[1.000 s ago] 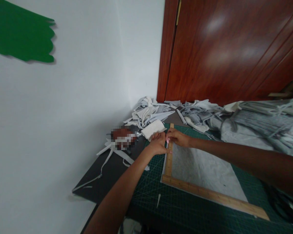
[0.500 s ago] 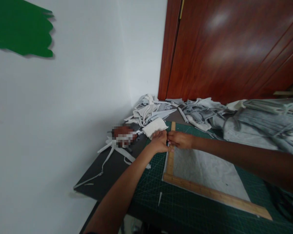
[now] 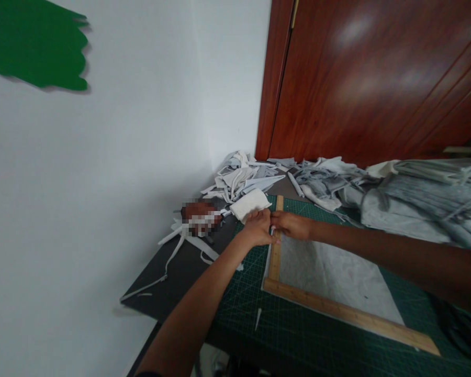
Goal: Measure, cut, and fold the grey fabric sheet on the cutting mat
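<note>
**Left hand (image 3: pixel 258 228) and right hand (image 3: pixel 292 225) meeting at the ruler (image 3: pixel 349 311)**

The L-shaped wooden ruler is lying on the fabric (image 3: pixel 337 275), which is showing inside its corner and as a thin rim along its outer edges; both are resting on the green mat (image 3: pixel 239 303), which is covering part of the dark desk (image 3: pixel 153 288).

The left hand is spreading its thumb away from its fingers; the thumb is resting on the ruler's short leg, while the fingers are lying just left of that leg, beside the cream pad (image 3: pixel 250 204). The right hand is pinching a small pink piece (image 3: pixel 273 229) narrowly at the same leg, close to the left hand; its fingers are partly hiding the piece, so its full shape is staying unclear.

A pale sliver (image 3: pixel 258 318) is lying on the mat, nearer the wearer than the ruler's corner; a heap of scraps (image 3: pixel 237 180) is sitting beyond the ruler to the left; a grey cloth pile (image 3: pixel 408 209) is spreading beyond it to the right; past everything, a red-brown door (image 3: pixel 369 78) is standing.
</note>
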A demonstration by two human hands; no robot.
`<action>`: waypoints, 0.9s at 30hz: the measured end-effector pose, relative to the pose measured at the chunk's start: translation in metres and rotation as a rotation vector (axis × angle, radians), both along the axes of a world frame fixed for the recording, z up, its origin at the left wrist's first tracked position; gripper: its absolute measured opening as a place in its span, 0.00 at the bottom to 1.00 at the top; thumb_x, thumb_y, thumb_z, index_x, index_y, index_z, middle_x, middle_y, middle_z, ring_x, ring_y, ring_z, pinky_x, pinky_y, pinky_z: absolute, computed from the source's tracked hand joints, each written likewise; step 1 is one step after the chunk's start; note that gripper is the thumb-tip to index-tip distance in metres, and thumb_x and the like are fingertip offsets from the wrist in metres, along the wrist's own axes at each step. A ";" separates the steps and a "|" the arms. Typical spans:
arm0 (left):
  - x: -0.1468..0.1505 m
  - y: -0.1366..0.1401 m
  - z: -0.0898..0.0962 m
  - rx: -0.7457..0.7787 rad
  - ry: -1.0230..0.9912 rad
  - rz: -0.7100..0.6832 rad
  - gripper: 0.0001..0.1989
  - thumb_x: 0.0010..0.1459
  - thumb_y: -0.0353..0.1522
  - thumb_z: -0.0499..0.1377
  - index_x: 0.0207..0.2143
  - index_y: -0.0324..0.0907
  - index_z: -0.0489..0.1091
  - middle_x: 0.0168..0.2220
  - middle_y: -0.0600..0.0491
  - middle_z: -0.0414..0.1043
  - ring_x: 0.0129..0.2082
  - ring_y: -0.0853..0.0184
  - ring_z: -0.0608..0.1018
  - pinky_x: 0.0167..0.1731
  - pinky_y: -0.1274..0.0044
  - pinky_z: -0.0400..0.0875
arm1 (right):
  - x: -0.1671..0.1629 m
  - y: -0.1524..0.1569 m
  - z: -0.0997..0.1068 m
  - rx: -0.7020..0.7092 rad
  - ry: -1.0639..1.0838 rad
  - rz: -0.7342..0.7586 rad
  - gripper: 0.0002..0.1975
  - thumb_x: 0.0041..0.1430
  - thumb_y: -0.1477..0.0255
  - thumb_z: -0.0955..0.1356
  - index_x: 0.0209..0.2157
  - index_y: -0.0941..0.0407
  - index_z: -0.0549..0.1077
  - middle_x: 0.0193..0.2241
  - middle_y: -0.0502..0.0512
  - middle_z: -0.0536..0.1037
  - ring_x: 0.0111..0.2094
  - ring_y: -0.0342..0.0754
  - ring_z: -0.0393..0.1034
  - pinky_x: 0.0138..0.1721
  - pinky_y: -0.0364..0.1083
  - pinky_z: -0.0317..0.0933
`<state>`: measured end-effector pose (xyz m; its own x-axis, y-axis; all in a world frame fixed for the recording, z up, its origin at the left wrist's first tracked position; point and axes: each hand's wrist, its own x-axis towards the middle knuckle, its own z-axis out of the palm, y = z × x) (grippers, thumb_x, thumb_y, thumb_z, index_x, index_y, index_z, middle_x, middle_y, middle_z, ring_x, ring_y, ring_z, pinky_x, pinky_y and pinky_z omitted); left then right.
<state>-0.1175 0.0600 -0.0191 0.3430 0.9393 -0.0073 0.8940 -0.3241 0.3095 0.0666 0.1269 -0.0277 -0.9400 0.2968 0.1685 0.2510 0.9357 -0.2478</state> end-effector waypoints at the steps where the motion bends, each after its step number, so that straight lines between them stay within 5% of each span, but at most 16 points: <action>1: 0.000 0.000 0.000 0.000 0.000 0.000 0.35 0.49 0.45 0.73 0.51 0.44 0.57 0.56 0.41 0.70 0.62 0.47 0.68 0.59 0.62 0.63 | 0.000 0.000 0.000 -0.008 0.010 0.006 0.15 0.61 0.85 0.65 0.44 0.59 0.79 0.43 0.64 0.78 0.46 0.55 0.74 0.48 0.54 0.69; 27: 0.000 0.001 -0.002 -0.004 -0.045 -0.001 0.42 0.46 0.45 0.74 0.56 0.43 0.57 0.59 0.39 0.68 0.64 0.46 0.68 0.61 0.61 0.63 | 0.000 0.015 -0.002 0.047 -0.011 -0.088 0.11 0.64 0.82 0.65 0.36 0.58 0.79 0.37 0.62 0.78 0.40 0.54 0.73 0.42 0.49 0.66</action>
<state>-0.1178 0.0611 -0.0210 0.3437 0.9391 0.0044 0.8789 -0.3233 0.3508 0.0665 0.1422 -0.0299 -0.9124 0.3704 0.1744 0.3353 0.9205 -0.2007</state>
